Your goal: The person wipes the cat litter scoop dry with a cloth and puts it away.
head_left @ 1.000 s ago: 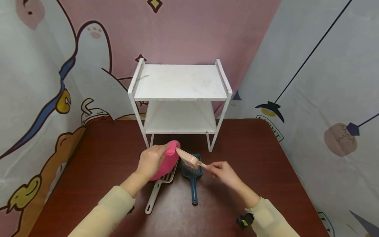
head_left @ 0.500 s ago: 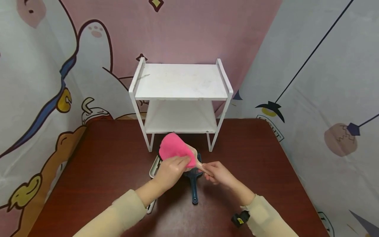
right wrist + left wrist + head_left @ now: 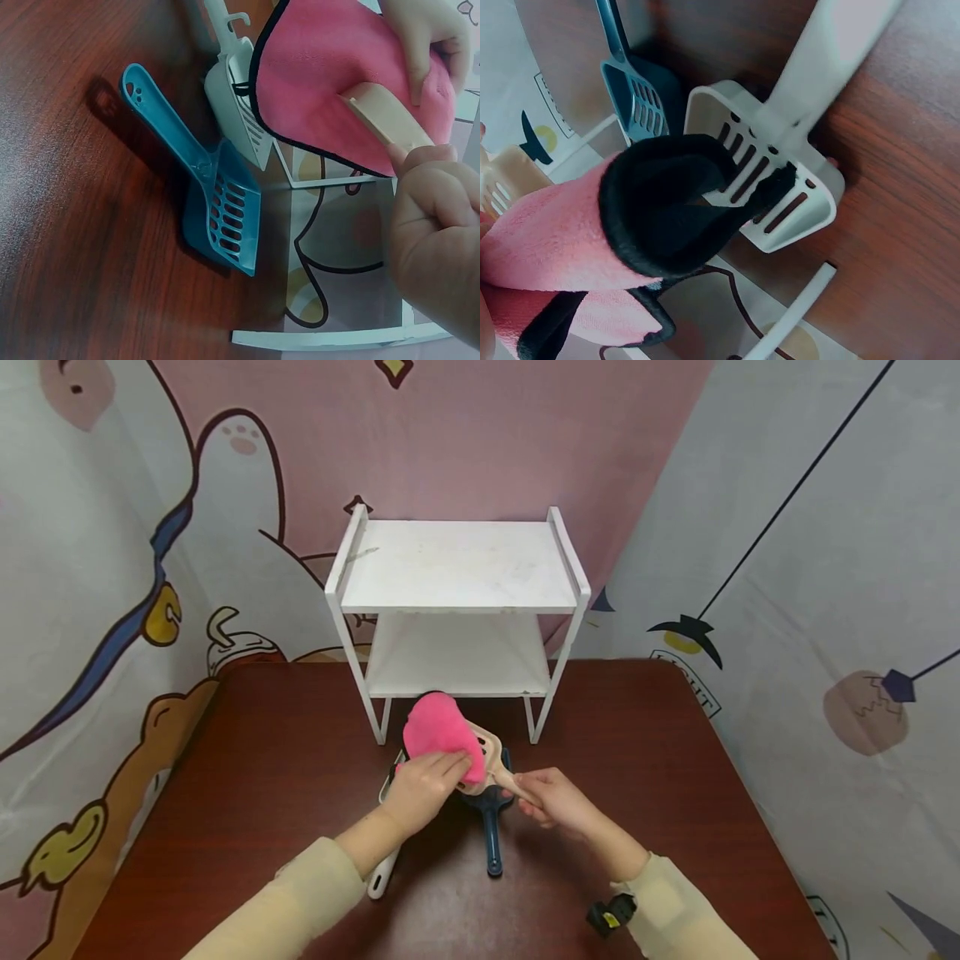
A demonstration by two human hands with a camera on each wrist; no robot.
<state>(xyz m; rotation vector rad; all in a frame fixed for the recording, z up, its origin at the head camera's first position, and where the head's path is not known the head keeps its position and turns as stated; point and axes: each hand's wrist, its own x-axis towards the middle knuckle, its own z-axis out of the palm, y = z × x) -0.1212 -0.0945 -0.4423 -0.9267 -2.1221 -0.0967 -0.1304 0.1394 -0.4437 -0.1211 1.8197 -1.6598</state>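
Observation:
A pink cloth with black edging is gripped in my left hand, which holds it against the slotted head of a beige litter scoop. My right hand holds that scoop up by its handle, above the table. In the right wrist view the cloth hides much of the scoop's head. Below lies a blue litter scoop, its head partly covered in the head view. Left of it lies a white litter scoop; the left wrist view shows the cloth's black edge in front of its slots.
A white two-tier shelf stands at the back of the dark red-brown table. Its front legs rest just beyond the scoops. Walls covered with printed cartoon sheets enclose the table behind and at both sides.
My left hand has moved right with the cloth, bringing it over the beige scoop's head. That head has turned, showing its slots now. The right hand has shifted only slightly.

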